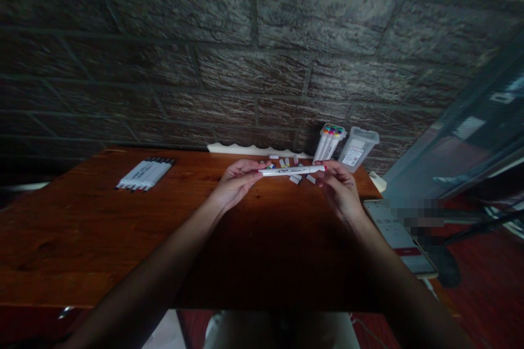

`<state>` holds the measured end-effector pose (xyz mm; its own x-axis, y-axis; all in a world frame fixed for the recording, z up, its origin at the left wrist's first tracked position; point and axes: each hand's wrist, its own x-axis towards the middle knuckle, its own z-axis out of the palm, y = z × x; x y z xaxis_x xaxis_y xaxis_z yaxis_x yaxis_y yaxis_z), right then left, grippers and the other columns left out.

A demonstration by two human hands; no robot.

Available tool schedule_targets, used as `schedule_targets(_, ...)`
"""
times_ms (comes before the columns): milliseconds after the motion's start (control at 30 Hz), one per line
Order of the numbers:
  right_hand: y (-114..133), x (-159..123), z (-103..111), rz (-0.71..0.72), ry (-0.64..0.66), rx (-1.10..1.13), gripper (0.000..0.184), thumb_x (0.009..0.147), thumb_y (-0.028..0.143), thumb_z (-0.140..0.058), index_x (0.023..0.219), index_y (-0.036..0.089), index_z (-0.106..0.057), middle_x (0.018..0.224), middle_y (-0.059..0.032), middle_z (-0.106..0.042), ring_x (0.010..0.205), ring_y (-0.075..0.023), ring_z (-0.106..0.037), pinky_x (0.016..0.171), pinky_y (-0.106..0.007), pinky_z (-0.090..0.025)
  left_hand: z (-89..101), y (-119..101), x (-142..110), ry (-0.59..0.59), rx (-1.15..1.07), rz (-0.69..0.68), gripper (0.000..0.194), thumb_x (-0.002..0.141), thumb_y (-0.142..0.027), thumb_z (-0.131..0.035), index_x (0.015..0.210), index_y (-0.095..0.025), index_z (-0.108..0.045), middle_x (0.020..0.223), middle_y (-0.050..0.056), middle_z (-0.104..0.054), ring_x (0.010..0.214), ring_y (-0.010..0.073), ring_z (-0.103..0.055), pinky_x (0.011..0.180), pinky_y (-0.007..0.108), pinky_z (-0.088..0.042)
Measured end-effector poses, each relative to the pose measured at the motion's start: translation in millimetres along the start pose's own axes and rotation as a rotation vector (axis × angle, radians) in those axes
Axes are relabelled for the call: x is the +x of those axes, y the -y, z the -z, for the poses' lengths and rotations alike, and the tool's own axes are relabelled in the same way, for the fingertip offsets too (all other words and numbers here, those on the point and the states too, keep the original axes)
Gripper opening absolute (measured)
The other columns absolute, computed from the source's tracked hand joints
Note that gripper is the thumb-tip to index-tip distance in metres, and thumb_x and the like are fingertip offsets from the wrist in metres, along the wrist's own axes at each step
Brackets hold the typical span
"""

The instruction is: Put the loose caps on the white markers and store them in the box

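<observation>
left hand [238,177] and right hand [338,184] pinch a white marker [292,171] w/ red ends, one hand at each end, held level above a brown wood table [94,229]. loose caps [295,179] lie just behind it. farther back, nr the stone wall [229,54]: clear box [328,142] of upright markers w/ multi-colored ends, & beside it on the right a clear container [360,148] w/ label. well off to the left, a flat row of white pens [145,173] w/ dark ends. flat device or book at right edge, can't tell which.

Bare tabletop [73,229] left of hands [289,188]
</observation>
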<state>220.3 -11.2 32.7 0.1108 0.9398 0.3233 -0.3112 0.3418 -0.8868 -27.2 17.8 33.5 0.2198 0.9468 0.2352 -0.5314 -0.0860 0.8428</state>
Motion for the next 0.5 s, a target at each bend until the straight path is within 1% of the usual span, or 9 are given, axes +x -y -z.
schedule_targets(67,-2,0,0,-0.02,-0.008,-0.013,0.026,0.07,0.028,-0.075,0.095,0.03,-0.068,0.101,0.0016,-0.072,0.08,-0.0147,-0.064,0.056,-0.024,-0.048,1.1,1,1,0.006,0.028,-0.006,0.023,0.059,-0.012,-0.082,0.078,-0.02,-0.072,0.088,0.001,-0.076,0.108,0.0231,-0.066,0.108,0.042,-0.042)
schedule_targets(167,-8,0,0,-0.111,-0.016,0.009,0.03,0.071,0.031,-0.075,0.1,0.028,-0.068,0.096,-0.0004,-0.072,0.088,-0.0176,-0.068,0.058,-0.023,-0.051,4.6,4,3,0.034,0.14,-0.005,0.023,0.065,-0.018,-0.08,0.086,-0.019,-0.071,0.099,0.005,-0.075,0.109,0.0239,-0.065,0.107,0.043,-0.042)
schedule_targets(233,-8,3,3,-0.143,-0.042,0.016,0.03,0.071,0.033,-0.076,0.098,0.026,-0.068,0.091,-0.0009,-0.072,0.088,-0.018,-0.069,0.059,-0.022,-0.053,9.6,7,5,0.069,0.323,-0.027,0.03,0.072,-0.025,-0.076,0.1,-0.018,-0.069,0.112,0.009,-0.072,0.114,0.025,-0.063,0.108,0.045,-0.04)
schedule_targets(267,-6,6,6,-0.128,-0.072,0.014,0.029,0.071,0.033,-0.076,0.097,0.025,-0.067,0.089,-0.0007,-0.071,0.086,-0.0173,-0.069,0.059,-0.022,-0.053,13.3,9,7,0.101,0.452,-0.057,0.036,0.076,-0.03,-0.073,0.109,-0.019,-0.067,0.122,0.01,-0.067,0.119,0.0253,-0.059,0.11,0.046,-0.038)
schedule_targets(333,7,18,17,-0.029,-0.18,0.0,0.028,0.071,0.034,-0.076,0.096,0.024,-0.066,0.086,0.0002,-0.07,0.082,-0.0152,-0.069,0.058,-0.021,-0.053,22.7,13,8,0.082,0.774,-0.207,0.047,0.081,-0.038,-0.067,0.124,-0.021,-0.059,0.137,0.011,-0.056,0.13,0.0256,-0.049,0.115,0.047,-0.029)
schedule_targets(400,30,37,33,0.123,-0.333,-0.048,0.027,0.072,0.035,-0.075,0.095,0.024,-0.065,0.087,0.0007,-0.069,0.08,-0.0141,-0.069,0.058,-0.02,-0.053,33.2,17,8,0.104,1.169,-0.307,0.058,0.082,-0.046,-0.064,0.133,-0.022,-0.053,0.15,0.012,-0.041,0.142,0.0286,-0.03,0.118,0.05,-0.017)
schedule_targets(433,45,49,42,0.188,-0.379,-0.089,0.028,0.072,0.036,-0.074,0.095,0.023,-0.064,0.089,0.0001,-0.069,0.081,-0.0145,-0.069,0.057,-0.02,-0.053,38.1,19,8,0.115,1.331,-0.305,0.061,0.082,-0.051,-0.062,0.135,-0.022,-0.051,0.154,0.013,-0.034,0.145,0.0309,-0.022,0.118,0.054,-0.011)
schedule_targets(500,77,74,58,0.313,-0.441,-0.204,0.033,0.069,0.038,-0.075,0.095,0.022,-0.063,0.085,0.0003,-0.068,0.079,-0.0146,-0.069,0.057,-0.021,-0.053,45.6,24,6,0.154,1.553,-0.223,0.066,0.085,-0.057,-0.053,0.141,-0.023,-0.045,0.157,0.013,-0.025,0.147,0.0331,-0.014,0.116,0.058,-0.006)
